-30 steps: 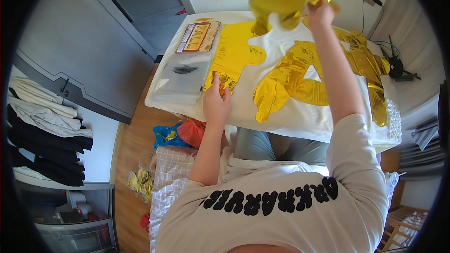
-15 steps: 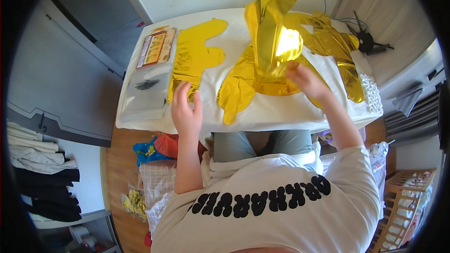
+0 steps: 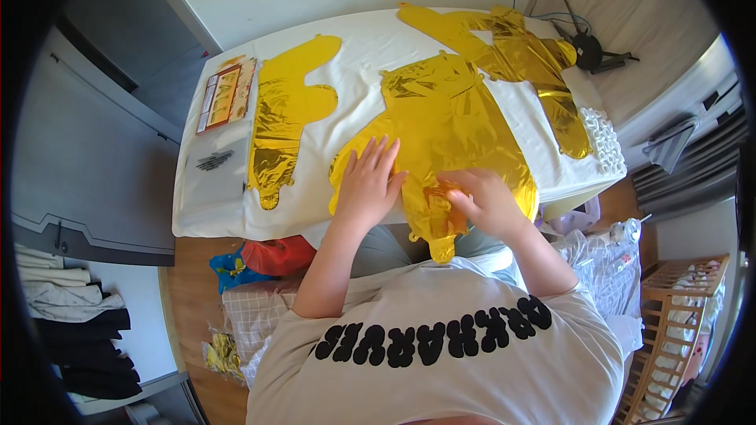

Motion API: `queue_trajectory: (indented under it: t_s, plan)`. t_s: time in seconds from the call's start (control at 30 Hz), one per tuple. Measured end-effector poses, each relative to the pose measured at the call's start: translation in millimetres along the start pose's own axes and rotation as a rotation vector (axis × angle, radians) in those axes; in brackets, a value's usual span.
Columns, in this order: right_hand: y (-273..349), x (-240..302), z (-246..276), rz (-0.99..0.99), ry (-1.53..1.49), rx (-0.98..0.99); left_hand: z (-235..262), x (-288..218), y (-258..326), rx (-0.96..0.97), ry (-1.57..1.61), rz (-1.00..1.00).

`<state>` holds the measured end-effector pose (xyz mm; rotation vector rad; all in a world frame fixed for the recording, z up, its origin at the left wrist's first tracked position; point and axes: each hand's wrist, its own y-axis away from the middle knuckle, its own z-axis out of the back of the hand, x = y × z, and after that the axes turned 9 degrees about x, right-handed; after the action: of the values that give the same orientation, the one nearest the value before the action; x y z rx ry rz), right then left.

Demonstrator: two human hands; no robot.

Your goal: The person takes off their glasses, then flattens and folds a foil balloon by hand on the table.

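A flat gold foil balloon lies across the middle of the white-covered table. My left hand rests flat on its near left part, fingers spread. My right hand pinches the crumpled near end of the same balloon, by the table's front edge. Another gold foil balloon lies flat to the left. A third gold balloon stretches along the far right side.
A printed card packet and a clear plastic bag lie at the table's left end. Red and blue items sit on the floor below. A wooden crib stands at right; folded clothes at left.
My right hand has brought the lifted gold balloon down flat onto the table. My left hand has moved from the left balloon onto this one.
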<state>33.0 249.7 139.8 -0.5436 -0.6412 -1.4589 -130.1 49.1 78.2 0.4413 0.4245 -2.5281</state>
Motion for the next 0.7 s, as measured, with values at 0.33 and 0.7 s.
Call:
queue_trajectory:
  t_s: [0.33,0.7]
  plan:
    - [-57,-42,2,-0.063,0.538,-0.012,0,16,15,0.133,-0.066,0.128]
    - [-109,-61,15,-0.033,0.483,0.037,-7,12,8,0.035,-0.146,0.278]
